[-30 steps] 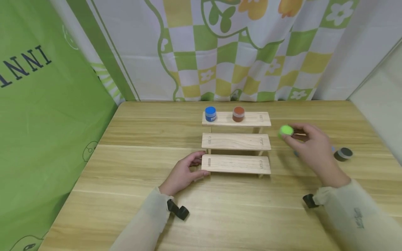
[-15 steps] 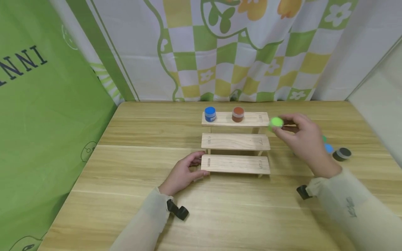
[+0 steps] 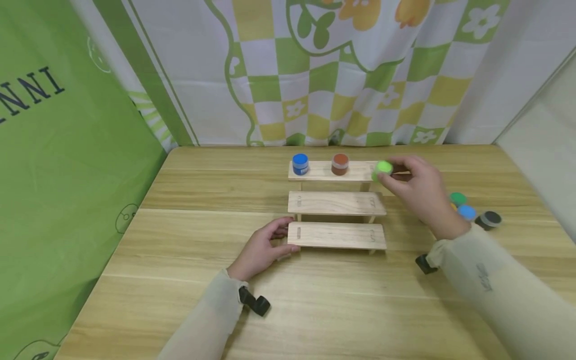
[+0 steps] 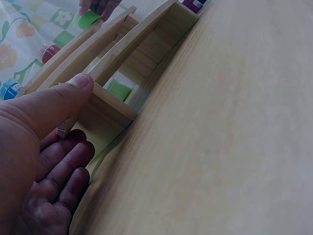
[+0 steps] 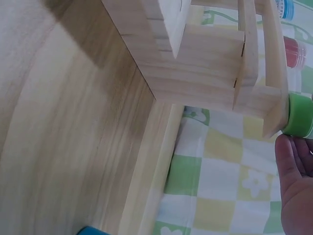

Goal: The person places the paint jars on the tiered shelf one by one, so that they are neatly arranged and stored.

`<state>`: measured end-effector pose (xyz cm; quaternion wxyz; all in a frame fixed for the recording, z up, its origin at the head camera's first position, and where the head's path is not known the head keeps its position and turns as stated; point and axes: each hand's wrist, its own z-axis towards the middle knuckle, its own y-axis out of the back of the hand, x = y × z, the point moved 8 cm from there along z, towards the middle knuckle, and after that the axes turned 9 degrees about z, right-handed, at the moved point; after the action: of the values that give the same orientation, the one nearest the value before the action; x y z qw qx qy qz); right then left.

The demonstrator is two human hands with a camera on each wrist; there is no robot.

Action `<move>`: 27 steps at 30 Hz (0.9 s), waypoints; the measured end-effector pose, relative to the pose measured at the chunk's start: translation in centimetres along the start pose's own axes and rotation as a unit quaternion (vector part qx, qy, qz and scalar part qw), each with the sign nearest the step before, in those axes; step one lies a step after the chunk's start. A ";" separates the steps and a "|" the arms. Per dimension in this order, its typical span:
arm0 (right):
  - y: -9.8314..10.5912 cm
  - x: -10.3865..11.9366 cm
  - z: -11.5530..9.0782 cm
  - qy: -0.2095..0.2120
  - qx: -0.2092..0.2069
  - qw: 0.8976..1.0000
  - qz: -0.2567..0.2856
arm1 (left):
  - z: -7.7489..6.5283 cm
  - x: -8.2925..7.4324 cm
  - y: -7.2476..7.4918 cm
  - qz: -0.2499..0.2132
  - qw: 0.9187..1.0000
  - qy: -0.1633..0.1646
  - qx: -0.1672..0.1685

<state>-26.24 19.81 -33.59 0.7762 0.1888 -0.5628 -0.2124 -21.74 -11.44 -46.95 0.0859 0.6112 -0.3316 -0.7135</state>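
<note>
A three-step wooden rack (image 3: pixel 337 204) stands mid-table. On its top step sit a blue-lidded jar (image 3: pixel 300 163) and a red-brown jar (image 3: pixel 340 164). My right hand (image 3: pixel 416 192) pinches a light green jar (image 3: pixel 382 169) at the right end of the top step; in the right wrist view the green jar (image 5: pixel 299 115) touches the step's end. My left hand (image 3: pixel 265 245) holds the left end of the lowest step, thumb (image 4: pixel 58 100) on top of the rack (image 4: pixel 117 63). The green jar (image 4: pixel 88 19) shows far off in that view.
Right of the rack lie a green jar (image 3: pixel 458 198), a light blue jar (image 3: pixel 466 212) and a black-lidded jar (image 3: pixel 489 219). A green banner hangs at the left and a checked curtain behind the wooden table (image 3: pixel 315 310).
My right hand has carried the light green jar left and up, from beside the rack to the right end of the top step. The left hand has stayed put.
</note>
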 end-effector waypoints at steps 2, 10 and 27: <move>-0.2 0.0 0.2 -0.004 0.006 1.000 -0.003 | 0.0 0.0 0.0 0.000 1.000 0.001 0.000; -0.7 0.0 1.0 -0.014 0.012 1.000 -0.007 | 0.0 0.1 0.0 0.003 1.000 0.004 0.000; -1.1 0.0 1.8 -0.013 0.013 1.000 -0.005 | 0.1 0.1 -0.1 0.002 1.000 0.000 -0.002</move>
<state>-28.10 18.79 -33.63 0.7651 0.1991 -0.5746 -0.2117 -21.81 -11.42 -47.08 0.0881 0.6107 -0.3313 -0.7138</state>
